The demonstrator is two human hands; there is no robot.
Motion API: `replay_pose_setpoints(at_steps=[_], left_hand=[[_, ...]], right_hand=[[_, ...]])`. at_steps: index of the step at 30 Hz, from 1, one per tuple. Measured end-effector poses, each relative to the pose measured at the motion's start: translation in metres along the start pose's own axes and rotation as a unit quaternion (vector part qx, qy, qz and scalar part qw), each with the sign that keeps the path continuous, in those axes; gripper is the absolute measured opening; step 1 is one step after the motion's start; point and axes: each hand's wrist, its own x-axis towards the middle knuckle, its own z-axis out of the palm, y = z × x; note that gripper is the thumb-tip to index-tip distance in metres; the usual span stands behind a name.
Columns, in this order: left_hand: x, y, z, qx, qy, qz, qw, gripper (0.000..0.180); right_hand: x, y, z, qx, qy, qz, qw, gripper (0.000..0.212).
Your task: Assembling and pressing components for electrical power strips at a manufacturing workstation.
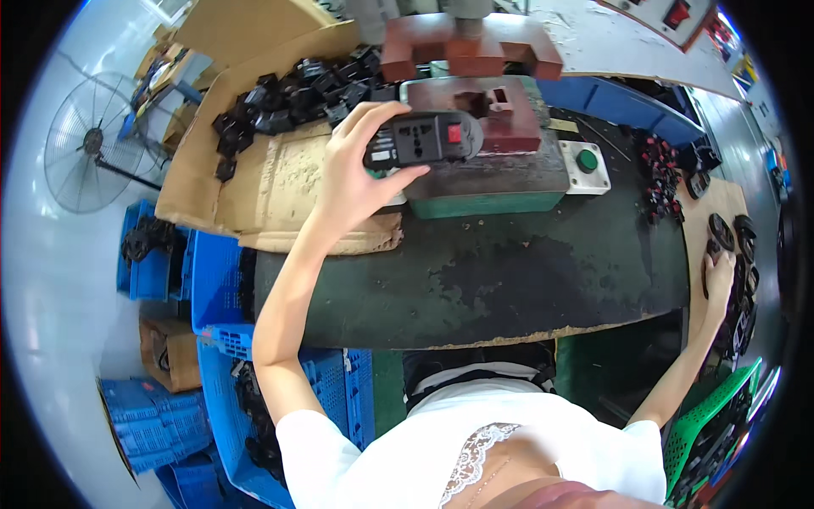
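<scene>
My left hand (349,174) is closed around a black power socket (417,140) with a red rocker switch, thumb on its near side and fingers on its far side. The socket is up in front of the dark red block (513,127) of a press fixture, whose green base (487,202) rests on the bench. It hides part of that block. Far out to the right, my right hand (721,273) has its fingers closed on a black oval plastic part (710,253), among several similar black parts (746,233) on a tan board.
A cardboard box (191,191) with many black housings stands at the back left. Small red-and-black switches (661,174) lie at the right, past a green push button (586,160). Blue crates (222,280) flank the bench (475,280) on the left; a green basket (691,433) stands lower right.
</scene>
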Motion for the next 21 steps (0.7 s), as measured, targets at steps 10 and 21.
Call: replay_pose_setpoints(at_steps=[10,21], left_hand=[[-0.112,0.016,-0.085,0.147,0.116,-0.195,0.963,0.055],[-0.219,0.011,-0.131,0.336,0.182,-0.315,0.869,0.054]], right_hand=[[-0.045,-0.102,-0.097,0.164,0.078,-0.076,0.980,0.026],[-0.024,-0.371,-0.165,0.285,0.219,-0.694,0.624,0.049]])
